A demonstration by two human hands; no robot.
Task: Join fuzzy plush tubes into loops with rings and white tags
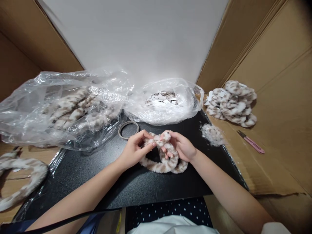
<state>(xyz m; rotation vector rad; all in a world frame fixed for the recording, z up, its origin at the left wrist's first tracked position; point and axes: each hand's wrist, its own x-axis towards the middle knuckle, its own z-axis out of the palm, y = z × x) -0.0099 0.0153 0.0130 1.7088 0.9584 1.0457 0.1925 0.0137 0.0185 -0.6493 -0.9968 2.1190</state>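
A fluffy white and brown-spotted plush headband (158,166) is held up just above the black tabletop, its soft bands looped over one another. My left hand (136,148) pinches its upper part between thumb and fingers. From the other side, my right hand (181,146) grips the same plush piece, with several fingers curled behind and through the loop. Exactly what lies between the fingertips is too small to make out. A roll of tape (120,132) lies flat just beyond my left hand.
A clear plastic bag (24,107) of plush pieces stands back left; another bag (143,113) holds small tags. Tagged plush bands (240,104) are piled at right, near pink-handled scissors or snips (253,144) and a clump of fluff (212,135). A plush ring (40,170) lies at left.
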